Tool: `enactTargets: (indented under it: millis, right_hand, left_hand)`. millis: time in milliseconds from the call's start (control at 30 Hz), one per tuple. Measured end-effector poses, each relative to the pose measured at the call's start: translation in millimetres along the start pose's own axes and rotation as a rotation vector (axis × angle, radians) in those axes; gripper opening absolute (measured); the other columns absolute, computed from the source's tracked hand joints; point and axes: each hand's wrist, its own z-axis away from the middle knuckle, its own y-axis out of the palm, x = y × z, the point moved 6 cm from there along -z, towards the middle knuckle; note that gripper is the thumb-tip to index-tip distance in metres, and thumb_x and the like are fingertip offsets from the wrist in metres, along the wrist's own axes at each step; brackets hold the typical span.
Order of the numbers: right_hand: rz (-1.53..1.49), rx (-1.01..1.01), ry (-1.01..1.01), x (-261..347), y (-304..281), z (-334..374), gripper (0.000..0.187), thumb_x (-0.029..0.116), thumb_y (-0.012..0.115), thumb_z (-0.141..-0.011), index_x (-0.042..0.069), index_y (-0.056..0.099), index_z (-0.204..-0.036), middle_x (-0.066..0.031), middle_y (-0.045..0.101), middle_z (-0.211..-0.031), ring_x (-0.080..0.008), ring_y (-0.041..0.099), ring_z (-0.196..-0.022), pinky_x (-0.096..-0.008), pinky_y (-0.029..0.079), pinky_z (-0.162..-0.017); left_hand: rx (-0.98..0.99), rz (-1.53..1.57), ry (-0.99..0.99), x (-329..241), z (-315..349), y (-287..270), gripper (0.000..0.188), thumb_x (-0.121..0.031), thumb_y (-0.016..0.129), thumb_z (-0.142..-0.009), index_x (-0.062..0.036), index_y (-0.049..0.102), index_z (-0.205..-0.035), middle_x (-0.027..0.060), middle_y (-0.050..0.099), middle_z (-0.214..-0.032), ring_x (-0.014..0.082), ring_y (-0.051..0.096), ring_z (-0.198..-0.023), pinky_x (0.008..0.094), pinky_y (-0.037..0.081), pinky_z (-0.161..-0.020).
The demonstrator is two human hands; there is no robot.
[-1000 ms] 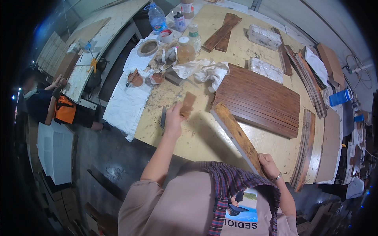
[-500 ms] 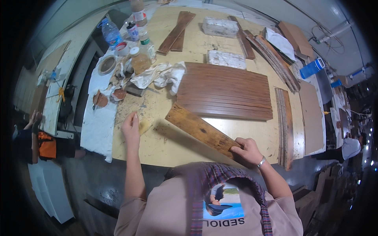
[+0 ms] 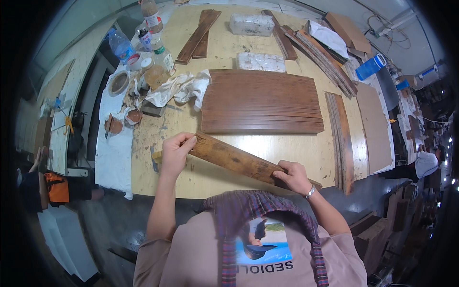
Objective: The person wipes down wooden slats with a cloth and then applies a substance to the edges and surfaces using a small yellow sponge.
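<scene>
workshop, plywood worktop point(image 3: 296, 153) | L hand point(image 3: 176, 152) grip closed on near plank point(image 3: 234, 160) left end, R hand point(image 3: 292, 176) grip closed on right end | plank at front edge, keep level, both ends firm | stained boards point(image 3: 260, 101) behind | rag point(image 3: 179, 88), bottles point(image 3: 155, 69) far-left

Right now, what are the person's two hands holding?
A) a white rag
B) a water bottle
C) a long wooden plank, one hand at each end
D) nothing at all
C: the left hand grips one end of the long wooden plank and the right hand grips the other end, above the table.
</scene>
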Motion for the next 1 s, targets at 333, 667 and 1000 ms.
enactTargets:
  millis: [333, 667, 1000]
  right_hand:
    - [-0.034, 0.015, 0.107, 0.7, 9.3, 27.4, 0.039, 0.04, 0.069, -0.085, 0.004, 0.059, -0.073, -0.0191, 0.057, -0.065, -0.0387, 0.057, -0.062, -0.0441, 0.044, -0.057]
    - [-0.002, -0.019, 0.086, 6.6, 2.1, 36.9, 0.038, 0.039, 0.07, -0.084, 0.004, 0.06, -0.074, -0.0188, 0.058, -0.065, -0.0389, 0.058, -0.062, -0.0443, 0.044, -0.057]
    - [0.021, -0.012, 0.123, 5.3, 0.6, 42.5, 0.037, 0.039, 0.071, -0.084, 0.004, 0.062, -0.076, -0.0186, 0.058, -0.065, -0.0376, 0.058, -0.061, -0.043, 0.045, -0.057]
  left_hand:
    - [0.119, 0.009, -0.124, -15.0, 19.3, 13.0, 0.038, 0.008, 0.065, -0.084, 0.0087, 0.061, -0.122, 0.0092, 0.071, -0.103, 0.0087, 0.065, -0.088, 0.0217, 0.053, -0.08]
    - [0.154, -0.137, -0.08, -22.6, 20.5, 18.4, 0.041, 0.009, 0.065, -0.082, 0.0077, 0.062, -0.123, 0.0114, 0.071, -0.104, 0.0117, 0.066, -0.091, 0.0255, 0.054, -0.083]
    - [0.177, -0.335, 0.038, -17.3, 19.7, 16.2, 0.032, -0.004, 0.056, -0.093, 0.0068, 0.063, -0.123, 0.0146, 0.073, -0.101, 0.0148, 0.068, -0.093, 0.0276, 0.054, -0.082]
